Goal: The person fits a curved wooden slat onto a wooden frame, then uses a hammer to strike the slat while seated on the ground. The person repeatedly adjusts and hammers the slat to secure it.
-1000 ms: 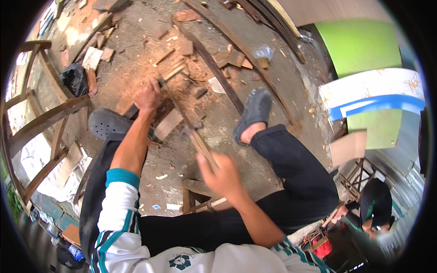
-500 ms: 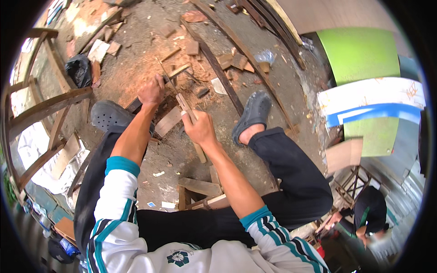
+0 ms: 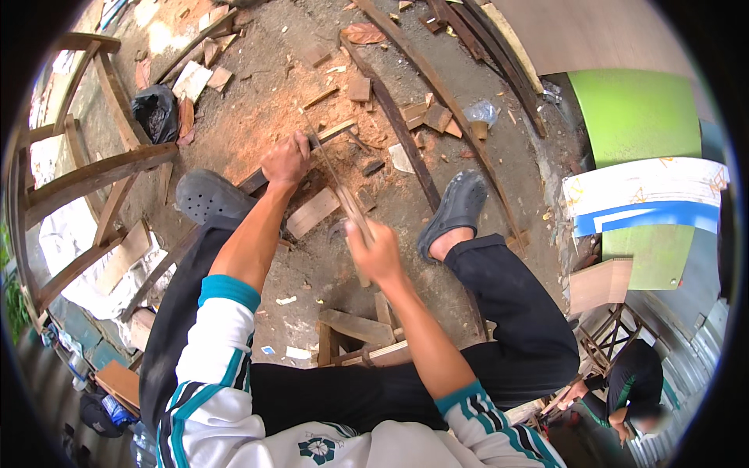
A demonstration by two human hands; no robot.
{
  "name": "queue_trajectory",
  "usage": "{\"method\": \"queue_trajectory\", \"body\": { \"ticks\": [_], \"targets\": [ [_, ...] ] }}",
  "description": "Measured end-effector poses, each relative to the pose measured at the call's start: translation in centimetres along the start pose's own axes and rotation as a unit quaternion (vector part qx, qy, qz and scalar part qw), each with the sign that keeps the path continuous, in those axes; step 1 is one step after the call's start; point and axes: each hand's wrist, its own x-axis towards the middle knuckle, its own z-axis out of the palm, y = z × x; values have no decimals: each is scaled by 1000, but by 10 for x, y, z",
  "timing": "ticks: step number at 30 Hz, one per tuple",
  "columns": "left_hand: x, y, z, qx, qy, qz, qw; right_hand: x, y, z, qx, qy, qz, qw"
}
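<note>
2-handed, grips the far wooden strip (image 3: 338,129) in curled fingers of the left hand (image 3: 286,160), wraps fingers of the right hand (image 3: 378,251) round the nearer saw (image 3: 353,207), and risks cut left knuckles from any sideways blade slip.

Black plastic bag (image 3: 155,115), green panel (image 3: 636,117), white-and-blue board (image 3: 647,191), crumpled clear plastic (image 3: 481,113)

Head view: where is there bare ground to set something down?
Mostly bare patches: between the right hand and right shoe; between the long plank and green panel, below the clear plastic. Crowded: beyond the left hand, where wood offcuts litter the sawdust.
</note>
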Motion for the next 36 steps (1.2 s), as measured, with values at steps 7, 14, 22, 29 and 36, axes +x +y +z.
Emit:
{"method": "queue_trajectory", "body": {
  "ticks": [7,14,22,29,36],
  "targets": [
    [5,8,-8,-38,55,12,998,-33,21,-15,-44,19,-33,998],
    [4,2,-2,15,46,20,999,-56,12,-12,-30,4,-19,999],
    [10,14,-6,-38,59,43,997,56,39,27,-5,42,-83,996],
    [5,10,-11,-34,71,22,997,-80,-2,-22,-13,24,24,999],
    [2,18,-9,-50,57,42,996,48,40,28,-35,0,17,999]
  ]
}}
